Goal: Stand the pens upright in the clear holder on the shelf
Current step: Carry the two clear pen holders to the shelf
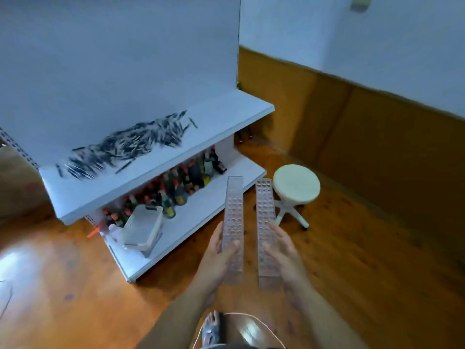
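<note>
2 holders (234,212) | left hand (218,256) grips 1 | right hand (284,251) seemingly grips 1

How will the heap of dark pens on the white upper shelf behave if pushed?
The heap of dark pens is loose and crisscrossed, so it would probably scatter, not slide together. They look slim, so strays may roll; the white upper shelf shows no raised front edge.

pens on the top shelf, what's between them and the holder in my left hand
Head view: bare white shelf in front of the pens, then bottles on the lower shelf, then the holder in the left hand.
</note>
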Motion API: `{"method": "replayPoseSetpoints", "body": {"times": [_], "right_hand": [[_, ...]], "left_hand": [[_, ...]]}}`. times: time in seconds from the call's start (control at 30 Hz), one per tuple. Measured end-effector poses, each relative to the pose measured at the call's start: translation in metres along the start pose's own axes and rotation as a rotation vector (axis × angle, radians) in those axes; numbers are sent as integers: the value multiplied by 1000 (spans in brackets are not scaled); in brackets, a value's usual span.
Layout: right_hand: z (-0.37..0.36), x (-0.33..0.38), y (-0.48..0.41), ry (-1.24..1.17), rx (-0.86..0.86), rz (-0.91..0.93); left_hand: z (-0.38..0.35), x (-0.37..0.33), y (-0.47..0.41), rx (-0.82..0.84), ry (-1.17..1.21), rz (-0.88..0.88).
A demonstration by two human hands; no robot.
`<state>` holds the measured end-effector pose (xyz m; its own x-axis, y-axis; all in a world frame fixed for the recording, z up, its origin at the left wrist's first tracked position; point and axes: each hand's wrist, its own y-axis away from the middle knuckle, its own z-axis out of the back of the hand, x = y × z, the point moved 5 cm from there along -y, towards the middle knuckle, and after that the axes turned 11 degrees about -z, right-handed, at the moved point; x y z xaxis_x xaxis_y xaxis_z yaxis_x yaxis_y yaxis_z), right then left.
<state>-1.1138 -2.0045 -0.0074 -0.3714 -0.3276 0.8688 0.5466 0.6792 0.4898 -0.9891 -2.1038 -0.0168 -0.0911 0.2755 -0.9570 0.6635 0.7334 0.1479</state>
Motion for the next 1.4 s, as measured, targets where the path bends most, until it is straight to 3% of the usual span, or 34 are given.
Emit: {"method": "replayPoseSetpoints", "body": {"times": [0.27,0.7,1.13,1.4], "right_hand": [[-31,75,-132,-11,-21,-25],[-22,205,-396,-88,93,-75],[-18,272,-533,-78,65,-141],[-40,306,-613,-66,-33,-142]], "left_hand": [[23,-45,-151,-16,-4,-15],[14,-76,-420,-135,-119,39],[10,-97,-582,-154,-187,154],[43,-96,-693,-30,-215,196]]}}
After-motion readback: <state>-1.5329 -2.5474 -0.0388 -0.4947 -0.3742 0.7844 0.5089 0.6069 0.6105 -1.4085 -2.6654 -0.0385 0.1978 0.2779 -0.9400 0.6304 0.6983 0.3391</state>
